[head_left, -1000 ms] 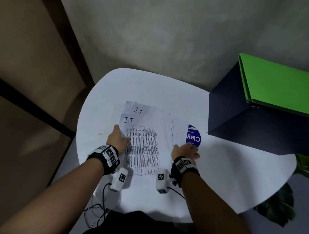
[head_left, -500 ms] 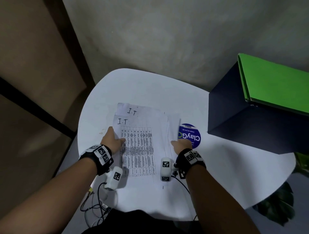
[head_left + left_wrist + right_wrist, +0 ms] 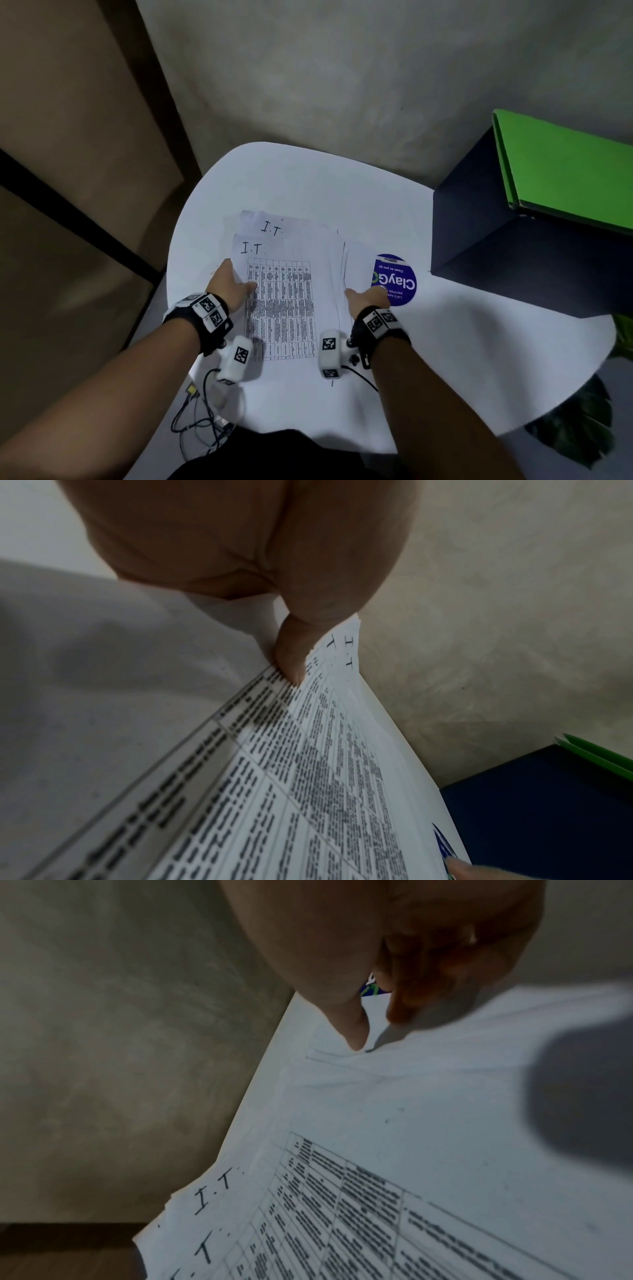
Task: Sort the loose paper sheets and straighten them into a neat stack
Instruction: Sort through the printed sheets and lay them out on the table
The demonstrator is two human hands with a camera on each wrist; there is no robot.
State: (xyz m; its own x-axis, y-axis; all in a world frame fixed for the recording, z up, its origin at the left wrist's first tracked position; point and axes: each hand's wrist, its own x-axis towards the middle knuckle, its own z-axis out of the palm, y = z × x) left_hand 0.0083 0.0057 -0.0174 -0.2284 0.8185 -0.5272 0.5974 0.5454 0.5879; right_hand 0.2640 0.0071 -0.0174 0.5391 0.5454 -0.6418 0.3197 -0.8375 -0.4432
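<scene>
Several loose paper sheets (image 3: 291, 294) lie fanned on the round white table (image 3: 308, 178). The top sheet carries a printed grid and a handwritten "I.T"; a second "I.T" sheet sticks out beyond its far edge. My left hand (image 3: 236, 282) grips the sheets' left edge, thumb (image 3: 291, 658) on top and fingers hidden beneath. My right hand (image 3: 366, 296) holds the right edge, where more sheets stick out sideways. Its thumb (image 3: 351, 1031) presses on the paper (image 3: 377, 1177), and its curled fingers (image 3: 400, 1007) sit at the edge.
A round blue "ClayGo" sticker (image 3: 397, 277) lies on the table just right of the sheets. A dark box (image 3: 513, 260) with a green folder (image 3: 565, 171) on it stands at the right. Cables (image 3: 202, 411) hang off the near left edge. A wall is close behind.
Both hands slid the sheets to the left, which uncovered more of the blue sticker. My right hand turned from lying over the edge to thumb on top.
</scene>
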